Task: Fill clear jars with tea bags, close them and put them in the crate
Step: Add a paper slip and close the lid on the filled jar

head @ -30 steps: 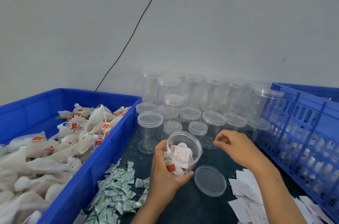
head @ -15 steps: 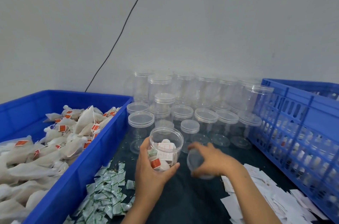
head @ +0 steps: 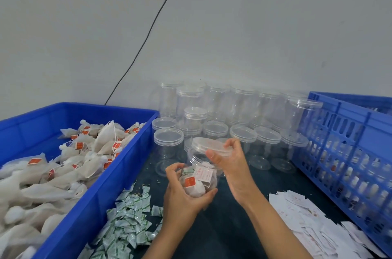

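Here the left hand [head: 182, 195] curls round a clear round plastic jar [head: 200, 176] of white tea bags, tilted above the dark desk [head: 229, 227]; the right hand [head: 231, 163] pinches a clear round lid [head: 209, 146] over its mouth; the blue slotted crate [head: 347, 152] stands right.

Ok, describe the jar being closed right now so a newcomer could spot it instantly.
Look between the blue bin of tea bags on the left and the blue crate on the right. In front of the empty clear jars, the left hand holds the filled jar; the right hand tilts a lid over it.
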